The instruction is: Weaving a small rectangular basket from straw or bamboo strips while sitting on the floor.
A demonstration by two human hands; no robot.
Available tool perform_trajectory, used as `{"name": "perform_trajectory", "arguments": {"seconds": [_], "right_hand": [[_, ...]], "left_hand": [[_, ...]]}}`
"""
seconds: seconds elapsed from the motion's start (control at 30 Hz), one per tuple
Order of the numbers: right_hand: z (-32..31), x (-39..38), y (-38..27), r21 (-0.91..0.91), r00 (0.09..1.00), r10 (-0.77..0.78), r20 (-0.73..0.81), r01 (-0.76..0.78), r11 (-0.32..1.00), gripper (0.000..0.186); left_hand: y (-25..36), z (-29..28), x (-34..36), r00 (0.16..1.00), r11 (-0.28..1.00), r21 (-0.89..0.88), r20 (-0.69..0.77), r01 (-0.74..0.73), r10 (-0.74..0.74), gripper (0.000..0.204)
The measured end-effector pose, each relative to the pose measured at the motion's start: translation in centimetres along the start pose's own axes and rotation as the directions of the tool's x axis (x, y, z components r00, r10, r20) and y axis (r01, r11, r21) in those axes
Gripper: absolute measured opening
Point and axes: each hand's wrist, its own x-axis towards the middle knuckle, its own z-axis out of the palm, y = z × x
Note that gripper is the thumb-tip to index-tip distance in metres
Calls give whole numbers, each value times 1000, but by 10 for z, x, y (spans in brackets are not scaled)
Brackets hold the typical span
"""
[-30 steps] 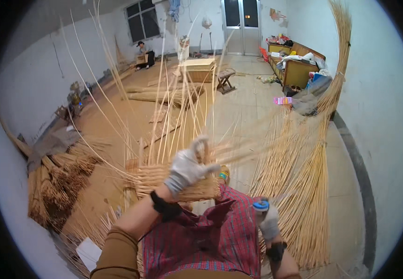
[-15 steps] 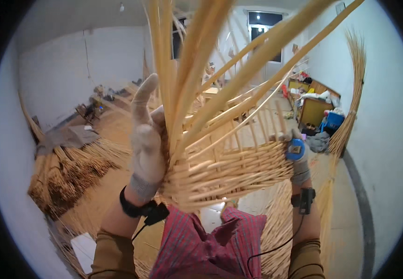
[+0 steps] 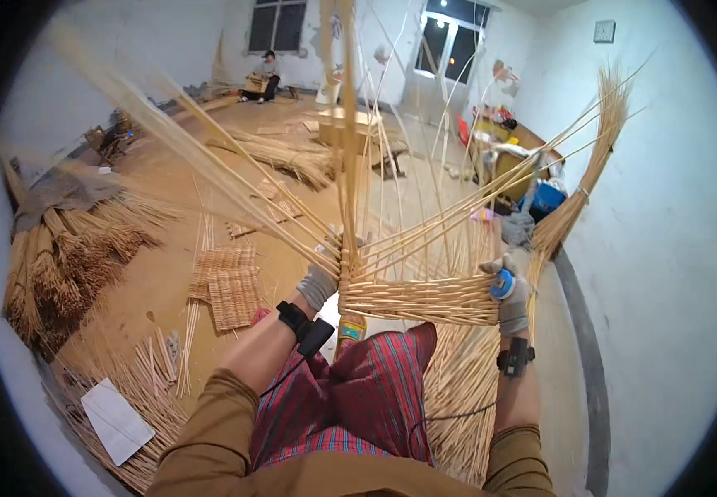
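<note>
A half-woven wicker basket (image 3: 421, 300) is held up in front of my lap, its side wall toward me. Long bare willow rods (image 3: 449, 219) fan up and outward from it, some blurred at the upper left. My left hand (image 3: 319, 280), in a pale glove, grips the basket's left corner; the fingers are partly hidden behind rods. At the opposite end, my gloved right hand (image 3: 514, 300) is closed on the edge, its thumb side upward. A round blue-and-white object (image 3: 502, 284) sits on that glove; how it is attached does not show.
Woven panels (image 3: 230, 286) lie on the floor at left, near bundled rods (image 3: 77, 273). Loose rods (image 3: 462, 389) spread beside my right leg. A tall rod bundle (image 3: 578, 211) leans on the right wall. Another person (image 3: 267, 76) sits far back. A white board (image 3: 117, 421) lies lower left.
The basket has moved lower and turned, so its wall now faces me more squarely. My left hand's fingers, stretched upward before, are now lower and around the corner. The rods have spread out.
</note>
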Motion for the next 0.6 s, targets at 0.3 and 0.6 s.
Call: {"name": "perform_trajectory", "arguments": {"seconds": [0.3, 0.6], "right_hand": [[-76, -13, 137, 145, 997, 73, 31, -77, 986, 35], [-63, -30, 143, -7, 994, 105, 41, -105, 994, 36]], "left_hand": [[-86, -130, 5, 995, 982, -170, -65, -88, 78, 46], [-72, -105, -37, 883, 997, 6, -466, -72, 66, 60]]}}
